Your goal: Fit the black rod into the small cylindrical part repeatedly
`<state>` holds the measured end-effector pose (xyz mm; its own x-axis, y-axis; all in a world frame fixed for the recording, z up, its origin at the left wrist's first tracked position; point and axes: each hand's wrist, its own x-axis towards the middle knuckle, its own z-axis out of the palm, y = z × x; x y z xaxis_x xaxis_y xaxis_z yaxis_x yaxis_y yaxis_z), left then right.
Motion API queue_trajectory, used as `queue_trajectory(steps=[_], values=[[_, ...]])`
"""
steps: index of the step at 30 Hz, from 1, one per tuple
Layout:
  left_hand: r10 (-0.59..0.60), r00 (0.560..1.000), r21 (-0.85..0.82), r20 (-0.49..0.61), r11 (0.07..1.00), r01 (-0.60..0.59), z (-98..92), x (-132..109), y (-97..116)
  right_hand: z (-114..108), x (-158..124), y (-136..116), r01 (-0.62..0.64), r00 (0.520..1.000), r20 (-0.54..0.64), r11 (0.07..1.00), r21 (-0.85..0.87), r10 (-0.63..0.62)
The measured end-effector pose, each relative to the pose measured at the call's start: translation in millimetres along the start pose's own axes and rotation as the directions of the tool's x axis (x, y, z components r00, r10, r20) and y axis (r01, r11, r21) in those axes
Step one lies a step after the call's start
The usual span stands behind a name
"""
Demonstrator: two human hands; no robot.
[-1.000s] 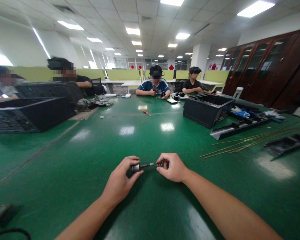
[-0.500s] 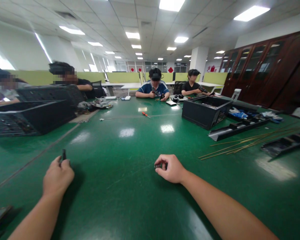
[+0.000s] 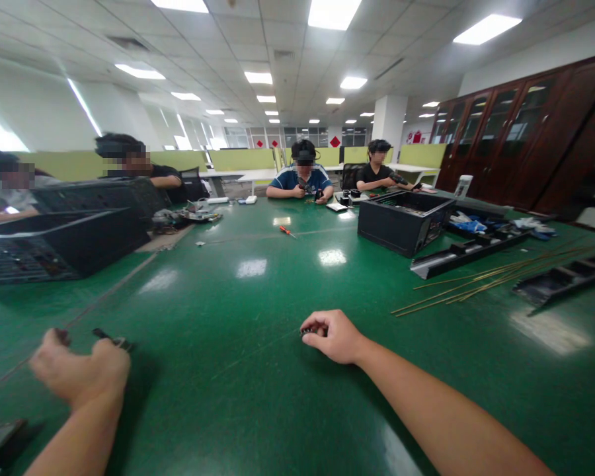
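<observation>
My left hand point(image 3: 79, 367) is low on the left above the green table, its thumb and fingers spread apart. Just beyond the thumb is a small dark narrow tool point(image 3: 110, 338) with a loop-like end, slightly blurred; it appears to lie on the table, partly hidden by the hand. My right hand point(image 3: 334, 337) rests near the middle of the table, with thumb and fingers curled round a small dark piece with shiny metal spots point(image 3: 307, 331). The fingers cover most of that piece, and its kind cannot be made out.
An orange-handled screwdriver point(image 3: 286, 231) lies farther out. Black computer cases point(image 3: 384, 228) stand at right and left. Thin brass-coloured rods point(image 3: 441, 296) and dark metal channels point(image 3: 469, 251) are at right. A dark flat object point(image 3: 0, 436) sits at lower left. Several people sit around the table.
My left hand has opened and turned left, letting go of the dark tool, which has tipped from upright to lying. The right hand keeps its hold, almost still. The view has shifted slightly.
</observation>
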<state>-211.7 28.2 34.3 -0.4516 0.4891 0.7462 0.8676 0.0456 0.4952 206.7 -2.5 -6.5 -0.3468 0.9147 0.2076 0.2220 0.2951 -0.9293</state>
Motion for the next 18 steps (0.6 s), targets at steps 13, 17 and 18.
queue_trajectory(steps=[13,17,18], values=[[0.755,0.446,-0.798,0.481,0.588,-0.135,1.6,-123,169,14,-1,-6,-0.233,0.91,0.411,0.889,0.394,0.056],[0.657,0.563,-0.742,0.502,0.661,-0.11,-1.3,-114,163,15,1,-6,-0.262,0.912,0.403,0.864,0.43,0.076],[0.589,0.64,-0.694,0.493,0.71,-0.119,-1.9,-106,158,14,1,-6,-0.278,0.913,0.397,0.852,0.444,0.091]])
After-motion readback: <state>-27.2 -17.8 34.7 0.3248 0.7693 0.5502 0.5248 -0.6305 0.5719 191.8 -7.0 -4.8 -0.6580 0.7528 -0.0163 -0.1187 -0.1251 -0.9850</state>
